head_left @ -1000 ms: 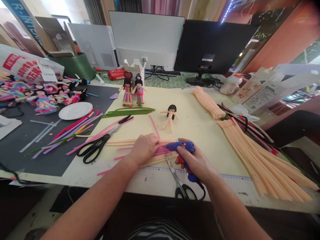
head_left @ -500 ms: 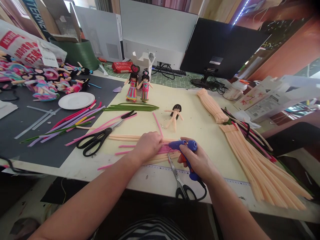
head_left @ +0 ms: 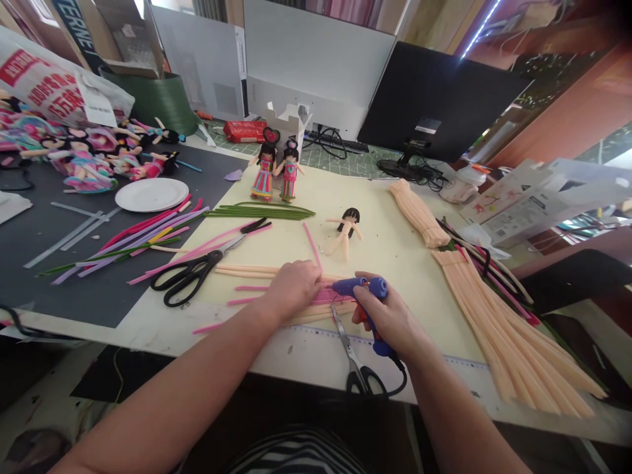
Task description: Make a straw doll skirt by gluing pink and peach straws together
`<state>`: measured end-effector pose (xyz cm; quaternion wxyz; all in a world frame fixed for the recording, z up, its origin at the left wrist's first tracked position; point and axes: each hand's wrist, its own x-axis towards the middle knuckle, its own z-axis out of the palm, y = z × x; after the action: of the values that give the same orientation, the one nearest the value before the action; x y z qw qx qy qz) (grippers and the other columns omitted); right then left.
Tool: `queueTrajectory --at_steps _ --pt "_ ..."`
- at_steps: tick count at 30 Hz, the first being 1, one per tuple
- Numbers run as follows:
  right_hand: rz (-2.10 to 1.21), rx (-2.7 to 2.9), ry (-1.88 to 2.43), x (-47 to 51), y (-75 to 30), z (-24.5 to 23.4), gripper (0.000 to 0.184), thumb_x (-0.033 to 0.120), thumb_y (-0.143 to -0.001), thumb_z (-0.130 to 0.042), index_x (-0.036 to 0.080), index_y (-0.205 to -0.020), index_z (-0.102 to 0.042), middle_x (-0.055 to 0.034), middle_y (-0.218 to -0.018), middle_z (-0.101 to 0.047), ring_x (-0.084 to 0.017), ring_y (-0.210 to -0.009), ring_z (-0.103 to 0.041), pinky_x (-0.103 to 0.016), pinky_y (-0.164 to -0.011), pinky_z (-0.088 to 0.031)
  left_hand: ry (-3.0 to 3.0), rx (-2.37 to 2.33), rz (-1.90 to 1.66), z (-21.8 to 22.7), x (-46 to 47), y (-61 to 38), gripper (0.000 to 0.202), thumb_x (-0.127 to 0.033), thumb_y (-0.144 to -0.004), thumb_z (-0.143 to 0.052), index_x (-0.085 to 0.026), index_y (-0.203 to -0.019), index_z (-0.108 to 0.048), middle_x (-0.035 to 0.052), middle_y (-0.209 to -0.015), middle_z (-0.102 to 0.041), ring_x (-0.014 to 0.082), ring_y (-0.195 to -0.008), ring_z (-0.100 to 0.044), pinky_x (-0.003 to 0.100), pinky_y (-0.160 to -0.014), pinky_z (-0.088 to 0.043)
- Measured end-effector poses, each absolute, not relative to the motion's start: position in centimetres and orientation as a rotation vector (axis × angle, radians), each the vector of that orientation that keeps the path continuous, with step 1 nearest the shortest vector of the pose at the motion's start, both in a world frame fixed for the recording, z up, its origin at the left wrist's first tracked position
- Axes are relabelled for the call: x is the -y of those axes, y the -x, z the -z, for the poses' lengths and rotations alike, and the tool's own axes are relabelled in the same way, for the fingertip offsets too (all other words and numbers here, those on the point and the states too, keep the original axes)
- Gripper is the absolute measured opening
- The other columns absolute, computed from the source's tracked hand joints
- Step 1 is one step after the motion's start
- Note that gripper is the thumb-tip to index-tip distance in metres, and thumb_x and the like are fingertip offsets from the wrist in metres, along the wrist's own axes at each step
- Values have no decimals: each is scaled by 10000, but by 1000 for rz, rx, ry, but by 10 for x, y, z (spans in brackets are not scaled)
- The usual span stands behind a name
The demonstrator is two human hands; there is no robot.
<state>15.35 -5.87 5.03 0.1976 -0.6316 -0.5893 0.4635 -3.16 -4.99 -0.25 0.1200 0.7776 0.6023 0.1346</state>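
My right hand (head_left: 392, 319) is wrapped round a blue hot glue gun (head_left: 348, 286), whose nozzle points left over pink pipe cleaners (head_left: 323, 297) on the table. The fingers of my left hand (head_left: 297, 286) are curled down onto these pink pipe cleaners, and the fingertips are partly hidden. One pink pipe cleaner (head_left: 311, 243) slants up and away from them. Peach pipe cleaners (head_left: 241, 270) lie behind and below my left hand. Small scissors (head_left: 349, 349) rest under the glue gun, tips near the pink strands. Beyond my hands lies a peach doll (head_left: 348, 227) with black hair.
Large black-handled scissors (head_left: 202, 266) and loose coloured pipe cleaners (head_left: 133, 240) lie left. Green pipe cleaners (head_left: 261, 211) lie before two dressed dolls (head_left: 276, 171). Peach bundles (head_left: 474, 296) fill the right side. A white plate (head_left: 152, 195) and monitors (head_left: 316, 59) stand farther back.
The camera view has shifted slightly. Both hands, the glue gun and the pink pipe cleaners stay almost in the same place.
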Motion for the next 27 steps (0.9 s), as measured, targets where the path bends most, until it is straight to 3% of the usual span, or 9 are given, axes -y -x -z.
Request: queueTrajectory --at_steps 9,14,27 --pt "-1253 1672 1784 59 -153 -51 477 427 -829 -504 205 -1250 -471 36 -511 -589 -131 -463 -511 -236 -458 -426 -2271 -1760 -369 1 51 32 250 -339 -896 -483 -173 -782 -632 57 -858 -635 185 -794 -578 296 -699 -421" --pt "-1268 1657 1779 58 -152 -50 489 440 -826 -504 206 -1253 -462 39 -502 -582 -125 -431 -472 -211 -393 -358 -2263 -1761 -369 -2 51 31 246 -325 -895 -486 -172 -771 -633 58 -849 -635 185 -795 -580 296 -706 -430" --pt "-1254 1687 1796 60 -153 -52 522 456 -813 -492 203 -1270 -465 45 -493 -579 -121 -414 -459 -212 -391 -366 -2267 -1739 -381 0 51 33 261 -330 -907 -464 -172 -787 -634 60 -866 -636 185 -801 -578 293 -717 -424"
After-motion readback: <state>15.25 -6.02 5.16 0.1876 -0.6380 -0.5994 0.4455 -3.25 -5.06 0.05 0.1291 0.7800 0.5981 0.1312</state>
